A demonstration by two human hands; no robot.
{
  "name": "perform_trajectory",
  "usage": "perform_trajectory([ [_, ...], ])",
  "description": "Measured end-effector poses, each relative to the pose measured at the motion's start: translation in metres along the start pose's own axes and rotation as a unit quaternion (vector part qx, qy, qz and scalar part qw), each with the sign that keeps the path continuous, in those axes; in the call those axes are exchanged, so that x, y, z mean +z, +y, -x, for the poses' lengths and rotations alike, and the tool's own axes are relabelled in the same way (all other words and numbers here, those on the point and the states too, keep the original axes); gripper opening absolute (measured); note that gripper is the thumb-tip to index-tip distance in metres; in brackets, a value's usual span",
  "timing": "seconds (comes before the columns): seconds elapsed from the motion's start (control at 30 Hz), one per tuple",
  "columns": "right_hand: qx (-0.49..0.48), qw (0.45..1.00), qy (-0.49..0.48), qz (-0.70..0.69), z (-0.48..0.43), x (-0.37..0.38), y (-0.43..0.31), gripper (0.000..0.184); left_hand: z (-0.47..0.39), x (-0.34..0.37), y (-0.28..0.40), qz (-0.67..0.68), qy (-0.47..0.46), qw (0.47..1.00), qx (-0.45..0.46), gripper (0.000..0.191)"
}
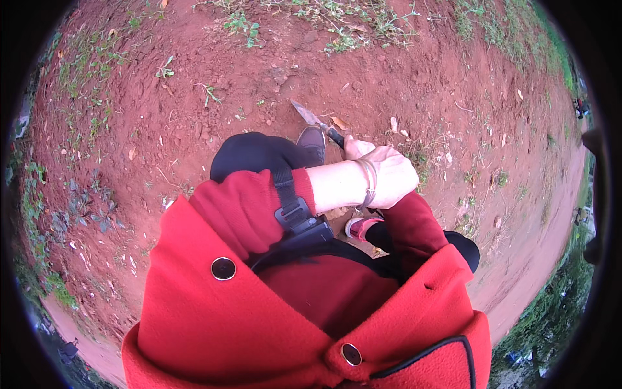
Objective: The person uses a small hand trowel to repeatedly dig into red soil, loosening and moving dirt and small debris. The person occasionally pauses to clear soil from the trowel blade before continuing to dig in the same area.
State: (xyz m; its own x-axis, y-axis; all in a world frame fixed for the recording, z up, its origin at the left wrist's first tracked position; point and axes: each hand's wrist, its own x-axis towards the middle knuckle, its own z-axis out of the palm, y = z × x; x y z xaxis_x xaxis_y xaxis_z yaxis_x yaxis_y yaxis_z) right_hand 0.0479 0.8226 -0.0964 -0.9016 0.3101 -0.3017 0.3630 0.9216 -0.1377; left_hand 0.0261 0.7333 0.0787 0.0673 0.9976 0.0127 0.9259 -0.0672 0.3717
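A small trowel with a pointed, soil-marked metal blade (305, 113) and a black handle (335, 137) slants over the red soil beside a dark shoe. My right hand (357, 147) is closed around its handle, partly hidden behind the other hand. Across it lies my left hand (394, 175), over the right wrist by the cuff of the right sleeve (413, 219). The left fingertips are hidden, so their grip cannot be made out. Thin bangles (370, 185) circle the left wrist. A black strap (285, 189) with a buckle wraps the left sleeve.
Bare red soil (272, 78) spreads ahead, with low green weeds (340, 29) at the far side. Dry leaves (340, 123) and pale scraps lie scattered. My dark shoe (311, 141) and a pinkish shoe (357, 227) are near the hands. Distant people show at the picture's rim.
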Motion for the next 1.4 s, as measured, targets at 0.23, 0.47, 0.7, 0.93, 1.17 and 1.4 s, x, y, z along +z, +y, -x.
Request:
perform_trajectory([
  [0.23, 0.014, 0.999, 0.016, 0.023, -0.007, 0.014, 0.010, 0.032, 0.006, -0.018, -0.003, 0.034, -0.017, 0.999, 0.039, 0.028],
  [0.47, 0.005, 0.999, 0.027, 0.023, -0.018, 0.022, 0.010, 0.032, 0.003, -0.012, -0.005, 0.061, -0.011, 0.997, 0.053, 0.026],
  [0.7, 0.016, 0.999, 0.007, 0.035, -0.010, 0.013, 0.007, 0.034, -0.009, 0.043, -0.005, -0.174, 0.009, 0.960, -0.221, 0.026],
  [0.93, -0.003, 1.000, -0.010, -0.001, 0.004, 0.009, -0.004, 0.031, 0.000, 0.016, -0.002, 0.003, 0.028, 0.999, -0.036, 0.023],
  [1.17, -0.045, 0.998, -0.051, -0.005, 0.015, 0.004, -0.028, 0.030, 0.011, -0.015, 0.000, 0.080, 0.028, 0.996, 0.028, 0.020],
  [1.4, -0.102, 0.995, 0.002, -0.002, -0.007, -0.003, -0.055, 0.020, 0.015, -0.013, -0.011, 0.127, 0.007, 0.990, 0.060, 0.017],
])
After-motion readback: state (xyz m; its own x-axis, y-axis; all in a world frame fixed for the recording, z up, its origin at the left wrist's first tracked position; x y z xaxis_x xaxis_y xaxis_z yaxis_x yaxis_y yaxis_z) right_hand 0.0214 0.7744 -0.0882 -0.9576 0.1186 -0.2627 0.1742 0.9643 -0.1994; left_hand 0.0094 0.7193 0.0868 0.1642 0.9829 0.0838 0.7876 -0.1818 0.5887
